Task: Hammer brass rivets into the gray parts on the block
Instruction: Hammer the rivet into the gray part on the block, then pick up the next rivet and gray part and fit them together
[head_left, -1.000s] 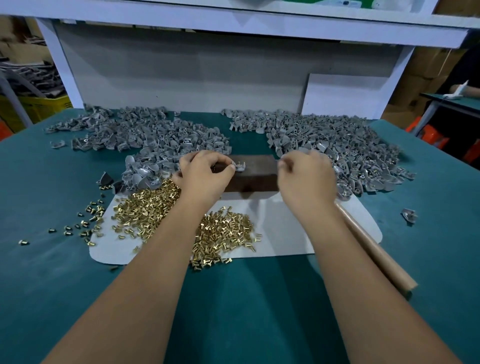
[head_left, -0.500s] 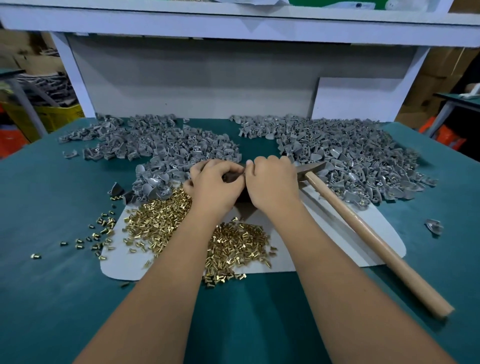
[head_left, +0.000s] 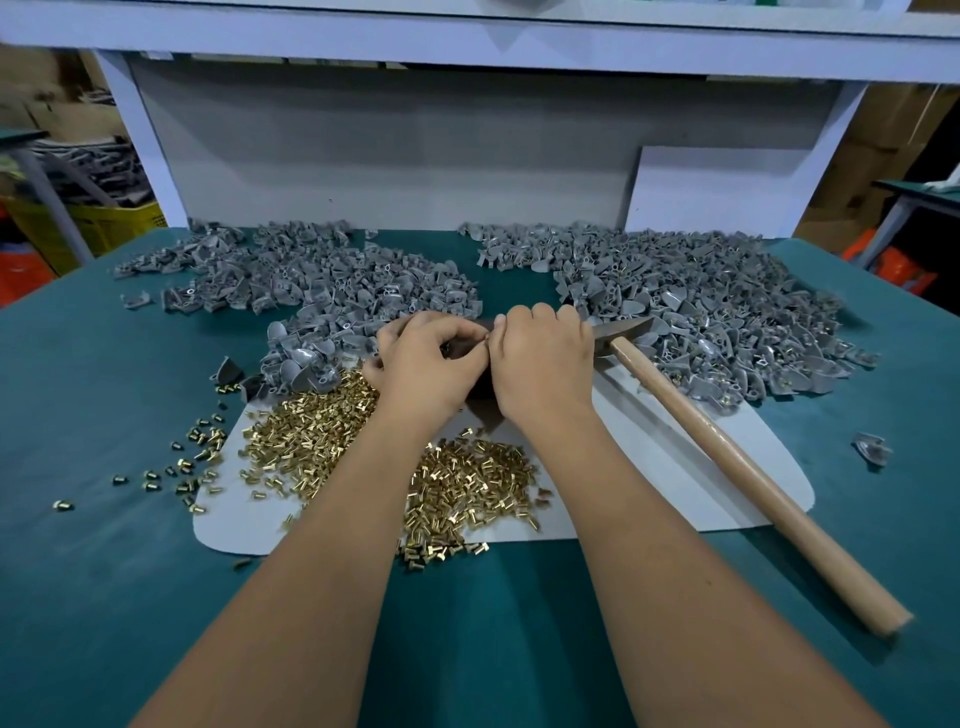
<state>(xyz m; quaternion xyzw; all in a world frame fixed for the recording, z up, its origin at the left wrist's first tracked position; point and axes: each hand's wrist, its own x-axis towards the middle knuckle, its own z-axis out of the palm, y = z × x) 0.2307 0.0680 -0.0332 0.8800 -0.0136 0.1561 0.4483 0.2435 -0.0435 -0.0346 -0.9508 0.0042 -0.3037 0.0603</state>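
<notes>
Both of my hands meet over the dark block (head_left: 480, 397), which they mostly cover. My left hand (head_left: 431, 371) curls its fingers round a gray part on the block; the part is almost hidden. My right hand (head_left: 543, 361) pinches thumb and forefinger against the left fingertips on something small, likely a brass rivet, which the fingers hide. Brass rivets (head_left: 311, 431) lie heaped on a white sheet (head_left: 675, 467) under my wrists. The hammer (head_left: 727, 457) lies free on the table, its head just right of my right hand.
Two big piles of gray parts spread behind the hands, the left pile (head_left: 322, 291) and the right pile (head_left: 717, 312). Loose rivets (head_left: 200, 447) scatter over the teal table (head_left: 104, 571) at the left. A single gray part (head_left: 872, 449) lies far right. A white back wall closes the bench.
My right hand has moved left from the block's right end and now touches my left hand. The hammer lies uncovered beside my right forearm. Since half a second ago the hands have barely moved.
</notes>
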